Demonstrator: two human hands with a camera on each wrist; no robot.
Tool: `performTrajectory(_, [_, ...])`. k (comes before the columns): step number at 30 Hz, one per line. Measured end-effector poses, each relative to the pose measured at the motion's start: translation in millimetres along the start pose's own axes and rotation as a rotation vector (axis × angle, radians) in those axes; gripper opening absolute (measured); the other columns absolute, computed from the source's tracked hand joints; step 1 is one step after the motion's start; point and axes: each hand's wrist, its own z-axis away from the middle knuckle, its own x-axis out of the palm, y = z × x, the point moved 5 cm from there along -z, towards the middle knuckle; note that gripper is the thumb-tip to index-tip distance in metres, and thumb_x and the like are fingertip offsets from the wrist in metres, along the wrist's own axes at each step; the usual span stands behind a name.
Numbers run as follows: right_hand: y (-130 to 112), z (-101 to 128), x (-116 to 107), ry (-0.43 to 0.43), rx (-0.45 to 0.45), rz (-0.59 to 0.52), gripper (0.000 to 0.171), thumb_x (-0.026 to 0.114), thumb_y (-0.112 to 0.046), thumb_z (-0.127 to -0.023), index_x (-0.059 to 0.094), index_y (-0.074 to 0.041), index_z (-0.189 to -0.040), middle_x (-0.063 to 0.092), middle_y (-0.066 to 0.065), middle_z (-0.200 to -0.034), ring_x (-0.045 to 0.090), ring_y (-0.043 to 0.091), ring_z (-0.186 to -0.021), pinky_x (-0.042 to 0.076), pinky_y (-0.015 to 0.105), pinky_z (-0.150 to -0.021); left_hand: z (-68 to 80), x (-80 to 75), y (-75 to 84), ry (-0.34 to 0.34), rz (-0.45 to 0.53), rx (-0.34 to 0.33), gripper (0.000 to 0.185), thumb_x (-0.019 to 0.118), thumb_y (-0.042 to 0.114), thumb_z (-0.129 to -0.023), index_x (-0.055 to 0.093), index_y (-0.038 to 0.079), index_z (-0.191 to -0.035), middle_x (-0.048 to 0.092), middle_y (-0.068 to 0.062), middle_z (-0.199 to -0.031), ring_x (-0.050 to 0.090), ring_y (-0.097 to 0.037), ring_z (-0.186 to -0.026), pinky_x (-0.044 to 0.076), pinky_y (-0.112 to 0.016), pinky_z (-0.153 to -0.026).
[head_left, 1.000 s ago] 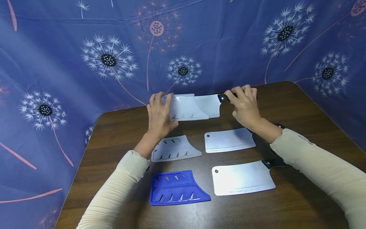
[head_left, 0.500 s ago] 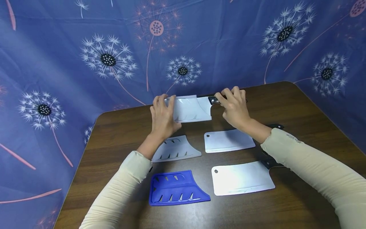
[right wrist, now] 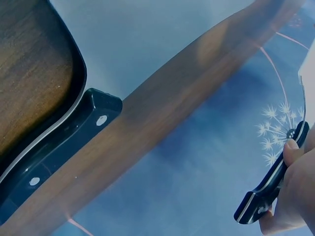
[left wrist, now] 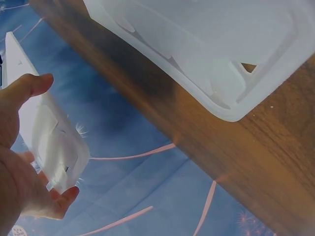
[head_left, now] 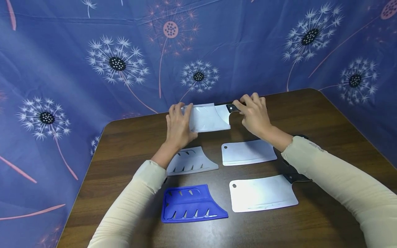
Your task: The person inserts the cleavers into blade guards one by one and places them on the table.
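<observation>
since a second ago the steel cleaver with black handle [head_left: 227, 112] has been slid deeper into the translucent white plastic blade guard [head_left: 203, 119], held above the dark wooden table [head_left: 325, 113] near its far edge. the guard is gripped by the left hand [head_left: 178, 125], the handle by the right hand [head_left: 255, 115]. nearer lie two bare cleavers [head_left: 248, 152] and white and blue guards [head_left: 192, 203].

- Far edge of table [head_left: 325, 113]: both hands [head_left: 178, 125] [head_left: 255, 117] and the sheathed cleaver [head_left: 214, 117] fill the middle; backdrop cloth [head_left: 217, 51] just behind blocks passage.
- Centre: 2 sheaths [head_left: 192, 161] [head_left: 192, 204] left, 2 bare cleavers [head_left: 248, 151] [head_left: 263, 193] right; narrow bare lane between the columns.
- Open wood: right side, near edge.
</observation>
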Motion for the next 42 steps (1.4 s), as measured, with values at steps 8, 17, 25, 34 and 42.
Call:
performTrajectory(8, [8,-1,12,-0.087,0.067,0.005,0.051,0.056,0.022,-0.072,0.069,-0.008,-0.112,0.056,0.017,-0.099,0.041,0.035,-0.084,0.03,0.051,-0.073,-4.7,11.9,-5.6,-0.066,0.001,-0.039,0.102,0.091,0.027,-0.053,0.044,0.007,-0.141,0.039,-0.022,-0.134,0.033,-0.042,-0.124,0.038,-0.05,-0.082])
performTrajectory(17, [16,-1,23,-0.179,0.136,-0.007,0.055,0.059,0.019,-0.073,0.068,-0.01,-0.119,0.056,0.017,-0.104,0.042,0.035,-0.088,0.031,0.051,-0.077,-8.0,25.2,-10.9,-0.149,-0.001,-0.085,0.102,0.091,0.03,-0.055,0.043,0.009,-0.142,0.038,-0.02,-0.136,0.032,-0.041,-0.126,0.038,-0.05,-0.086])
performTrajectory(25, [22,1,35,-0.26,0.203,-0.025,0.055,0.06,0.017,-0.075,0.068,-0.01,-0.122,0.057,0.015,-0.105,0.042,0.033,-0.089,0.03,0.05,-0.078,-10.2,35.9,-15.2,-0.243,0.011,-0.131,0.103,0.092,0.033,-0.055,0.042,0.011,-0.142,0.037,-0.019,-0.137,0.031,-0.041,-0.127,0.037,-0.05,-0.09])
performTrajectory(34, [27,3,48,-0.367,0.252,-0.034,0.054,0.06,0.014,-0.077,0.065,-0.009,-0.125,0.058,0.016,-0.111,0.044,0.033,-0.094,0.032,0.05,-0.078,-10.3,47.5,-19.5,-0.372,0.029,-0.18,0.104,0.093,0.035,-0.057,0.04,0.013,-0.143,0.035,-0.018,-0.139,0.031,-0.041,-0.126,0.037,-0.052,-0.094])
performTrajectory(42, [31,7,60,-0.468,0.306,-0.042,0.051,0.069,0.007,-0.079,0.064,-0.01,-0.127,0.059,0.015,-0.113,0.046,0.034,-0.098,0.036,0.052,-0.08,-9.0,58.3,-22.7,-0.489,0.047,-0.209,0.105,0.092,0.037,-0.058,0.039,0.013,-0.145,0.034,-0.018,-0.14,0.032,-0.039,-0.125,0.038,-0.054,-0.096])
